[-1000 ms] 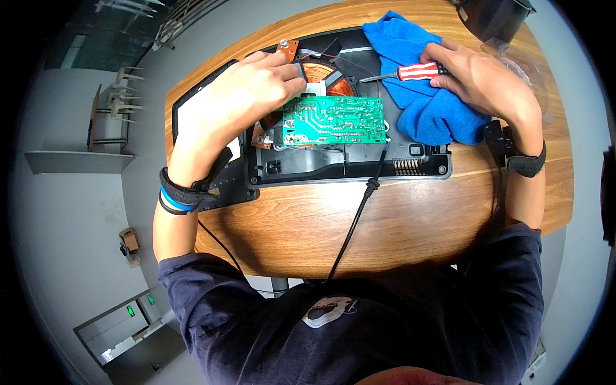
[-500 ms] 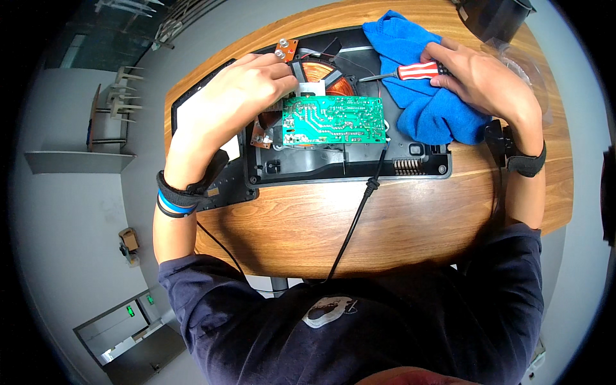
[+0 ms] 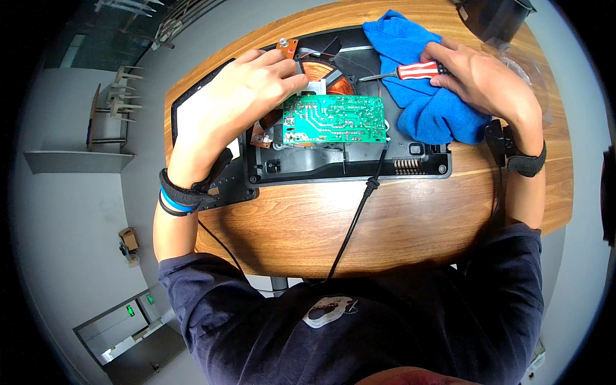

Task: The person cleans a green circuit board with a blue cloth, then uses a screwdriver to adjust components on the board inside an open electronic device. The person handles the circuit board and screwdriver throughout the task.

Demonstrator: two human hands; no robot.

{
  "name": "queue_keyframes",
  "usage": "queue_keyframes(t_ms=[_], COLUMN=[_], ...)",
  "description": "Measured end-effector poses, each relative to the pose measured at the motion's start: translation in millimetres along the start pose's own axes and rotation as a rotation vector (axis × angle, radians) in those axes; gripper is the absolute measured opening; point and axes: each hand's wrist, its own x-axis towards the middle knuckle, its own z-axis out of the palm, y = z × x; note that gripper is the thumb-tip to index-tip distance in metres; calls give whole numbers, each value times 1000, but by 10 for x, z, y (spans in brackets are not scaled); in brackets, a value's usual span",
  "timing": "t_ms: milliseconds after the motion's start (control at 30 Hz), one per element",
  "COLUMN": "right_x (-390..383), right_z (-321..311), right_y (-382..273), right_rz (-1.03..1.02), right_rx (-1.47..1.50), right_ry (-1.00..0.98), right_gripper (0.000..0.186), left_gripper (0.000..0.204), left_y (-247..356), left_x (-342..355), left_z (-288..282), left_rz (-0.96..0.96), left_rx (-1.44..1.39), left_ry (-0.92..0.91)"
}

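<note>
My right hand (image 3: 475,76) is closed around the red-and-white striped handle of a screwdriver (image 3: 417,70). Its shaft points left toward a copper coil (image 3: 340,85), and the hand rests against a crumpled blue cloth (image 3: 420,122). A green circuit board (image 3: 335,119) lies solder side up over the lower part of the coil, inside an open black appliance housing (image 3: 308,168). My left hand (image 3: 253,86) is curled at the board's upper left corner, beside a silvery metal piece (image 3: 314,88). Its fingertips are mostly hidden, so what they grip does not show.
A black cable (image 3: 351,234) runs from the housing across the wooden table (image 3: 289,221) toward me. Small orange boards (image 3: 287,48) sit at the housing's left side. Beside it lies a dark panel (image 3: 234,186). A dark container (image 3: 494,19) stands at the far right.
My left hand has shifted slightly to the right, its fingers covering more of the coil's left side. The circuit board has tilted or moved very slightly. My right hand and the screwdriver stay put.
</note>
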Motion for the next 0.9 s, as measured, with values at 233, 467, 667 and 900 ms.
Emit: queue_keyframes(t_ms=[233,467,667,900], right_x=[1,-10,2,18], right_z=[9,10,28,51], right_y=[21,-22,-19,-44], right_rz=[-2,32,13,7], right_rx=[-13,-24,-13,-68], right_ry=[3,6,24,22], right_gripper=[32,31,30,35], left_gripper=[35,33,24,19], left_y=[30,40,39,99], left_x=[-33,-51,-104,-92], left_z=[66,77,114,-29], left_rz=[-41,-60,-111,-148], left_rx=[116,21,-126,-467], left_ry=[-61,-28,20,150])
